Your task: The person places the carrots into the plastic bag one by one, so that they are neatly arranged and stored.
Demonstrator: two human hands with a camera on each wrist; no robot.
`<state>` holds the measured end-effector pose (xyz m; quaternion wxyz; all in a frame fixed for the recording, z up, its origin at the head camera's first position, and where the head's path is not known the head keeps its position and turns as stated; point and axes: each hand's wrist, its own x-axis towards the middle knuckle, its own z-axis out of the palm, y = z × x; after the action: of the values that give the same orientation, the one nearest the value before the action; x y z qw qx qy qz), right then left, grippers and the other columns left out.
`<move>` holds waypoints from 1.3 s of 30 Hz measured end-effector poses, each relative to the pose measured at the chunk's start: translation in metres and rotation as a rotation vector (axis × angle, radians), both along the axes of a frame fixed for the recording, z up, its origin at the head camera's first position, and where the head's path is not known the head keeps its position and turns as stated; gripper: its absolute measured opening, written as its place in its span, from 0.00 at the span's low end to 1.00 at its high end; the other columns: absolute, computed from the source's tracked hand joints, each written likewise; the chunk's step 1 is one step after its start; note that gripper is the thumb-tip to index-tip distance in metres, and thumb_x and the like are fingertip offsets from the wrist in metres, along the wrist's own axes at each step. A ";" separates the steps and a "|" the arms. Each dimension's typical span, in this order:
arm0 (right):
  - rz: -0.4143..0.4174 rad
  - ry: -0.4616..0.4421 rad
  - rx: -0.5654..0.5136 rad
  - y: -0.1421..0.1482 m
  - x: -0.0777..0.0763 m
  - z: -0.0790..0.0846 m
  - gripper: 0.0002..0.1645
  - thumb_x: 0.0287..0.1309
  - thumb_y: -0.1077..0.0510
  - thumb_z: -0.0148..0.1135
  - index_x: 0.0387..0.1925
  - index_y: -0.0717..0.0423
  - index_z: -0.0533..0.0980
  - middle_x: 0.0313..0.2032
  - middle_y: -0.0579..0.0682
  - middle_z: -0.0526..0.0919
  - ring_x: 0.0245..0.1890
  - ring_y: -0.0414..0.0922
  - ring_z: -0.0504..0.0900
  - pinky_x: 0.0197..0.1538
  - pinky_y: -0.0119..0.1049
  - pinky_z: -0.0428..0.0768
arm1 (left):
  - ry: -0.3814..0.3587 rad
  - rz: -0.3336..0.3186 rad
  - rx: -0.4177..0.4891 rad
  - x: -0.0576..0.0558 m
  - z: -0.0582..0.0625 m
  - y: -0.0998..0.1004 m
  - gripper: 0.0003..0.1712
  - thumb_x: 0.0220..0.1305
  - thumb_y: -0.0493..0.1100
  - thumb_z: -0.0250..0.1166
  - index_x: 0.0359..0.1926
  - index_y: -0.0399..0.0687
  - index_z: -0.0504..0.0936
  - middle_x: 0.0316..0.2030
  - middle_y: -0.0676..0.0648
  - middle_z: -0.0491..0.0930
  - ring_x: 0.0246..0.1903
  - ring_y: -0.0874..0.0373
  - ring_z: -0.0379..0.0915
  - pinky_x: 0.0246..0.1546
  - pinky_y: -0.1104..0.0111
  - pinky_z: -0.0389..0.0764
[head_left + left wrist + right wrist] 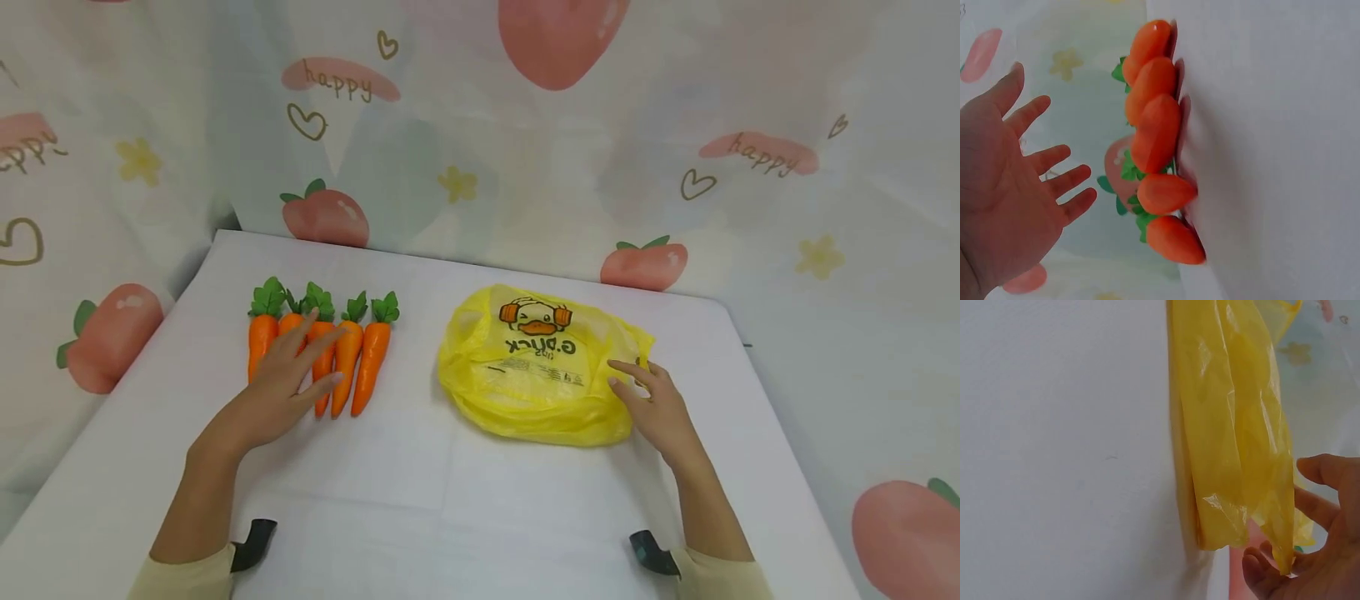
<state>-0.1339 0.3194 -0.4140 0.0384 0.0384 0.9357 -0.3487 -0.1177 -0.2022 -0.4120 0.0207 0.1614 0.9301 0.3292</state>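
Note:
Several orange carrots with green leafy tops lie side by side on the left of the table. Above them hovers my left hand, fingers spread; in the left wrist view a gap separates that hand from the carrots. A crumpled yellow plastic bag, printed with a duck in headphones and mirrored lettering, lies to the right. At its right edge is my right hand, fingers loosely bent. The right wrist view has the bag partly covering some fingers of this hand; no firm pinch shows.
A white cloth covers the table. Behind and beside it hangs a pale curtain with printed fruit, hearts and flowers. Black curved pieces stick out at both sleeve cuffs.

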 end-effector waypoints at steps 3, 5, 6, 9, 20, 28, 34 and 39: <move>-0.018 -0.020 -0.041 0.001 -0.001 0.001 0.30 0.78 0.44 0.53 0.73 0.53 0.71 0.74 0.69 0.55 0.69 0.70 0.62 0.64 0.69 0.68 | -0.005 0.044 0.018 -0.003 -0.002 -0.009 0.38 0.78 0.55 0.59 0.81 0.55 0.58 0.81 0.37 0.38 0.76 0.28 0.34 0.62 0.22 0.44; -0.027 -0.034 -0.059 0.003 -0.002 0.000 0.30 0.78 0.44 0.52 0.73 0.53 0.71 0.74 0.68 0.57 0.68 0.69 0.64 0.63 0.66 0.70 | -0.014 0.076 0.037 -0.007 -0.004 -0.016 0.38 0.78 0.55 0.59 0.81 0.54 0.57 0.80 0.35 0.38 0.75 0.27 0.34 0.61 0.22 0.42; -0.030 -0.041 -0.064 0.003 -0.003 0.000 0.30 0.78 0.44 0.52 0.73 0.53 0.70 0.73 0.68 0.57 0.68 0.68 0.64 0.63 0.66 0.70 | -0.028 0.092 0.053 -0.008 -0.005 -0.019 0.38 0.78 0.55 0.58 0.81 0.54 0.57 0.80 0.34 0.38 0.75 0.27 0.33 0.61 0.21 0.42; -0.037 -0.064 -0.081 0.005 -0.004 0.000 0.31 0.78 0.43 0.51 0.74 0.53 0.69 0.73 0.67 0.58 0.68 0.68 0.63 0.65 0.67 0.68 | -0.076 0.128 0.099 -0.013 -0.009 -0.030 0.39 0.79 0.55 0.57 0.82 0.52 0.55 0.79 0.32 0.37 0.74 0.26 0.32 0.60 0.21 0.46; -0.037 -0.116 -0.124 0.012 -0.005 -0.001 0.35 0.78 0.40 0.50 0.76 0.54 0.67 0.74 0.67 0.58 0.73 0.68 0.56 0.68 0.72 0.58 | -0.240 0.264 0.137 -0.025 -0.018 -0.058 0.40 0.80 0.57 0.52 0.83 0.50 0.49 0.76 0.24 0.32 0.72 0.20 0.33 0.51 0.20 0.60; -0.018 -0.137 -0.156 0.015 -0.007 -0.003 0.33 0.79 0.43 0.50 0.76 0.54 0.66 0.77 0.67 0.54 0.76 0.68 0.48 0.69 0.74 0.52 | -0.291 0.264 0.231 -0.031 -0.025 -0.073 0.36 0.82 0.50 0.50 0.83 0.49 0.52 0.73 0.23 0.42 0.65 0.24 0.51 0.56 0.31 0.70; -0.019 -0.200 -0.194 0.014 -0.014 -0.004 0.32 0.79 0.45 0.49 0.77 0.53 0.65 0.79 0.62 0.51 0.77 0.66 0.47 0.70 0.73 0.50 | -0.310 0.236 0.256 -0.034 -0.027 -0.078 0.33 0.82 0.45 0.51 0.81 0.47 0.55 0.73 0.24 0.49 0.64 0.23 0.54 0.57 0.34 0.71; -0.035 -0.223 -0.205 0.007 -0.024 -0.002 0.32 0.79 0.45 0.49 0.77 0.51 0.65 0.79 0.61 0.51 0.76 0.65 0.50 0.70 0.71 0.52 | -0.304 0.210 0.222 -0.036 -0.028 -0.081 0.34 0.78 0.39 0.57 0.80 0.44 0.59 0.72 0.26 0.55 0.60 0.27 0.59 0.53 0.43 0.78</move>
<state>-0.1577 0.3261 -0.4155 0.1400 0.0891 0.8843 -0.4364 -0.1533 -0.2832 -0.4398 0.1086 0.0134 0.8861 0.4504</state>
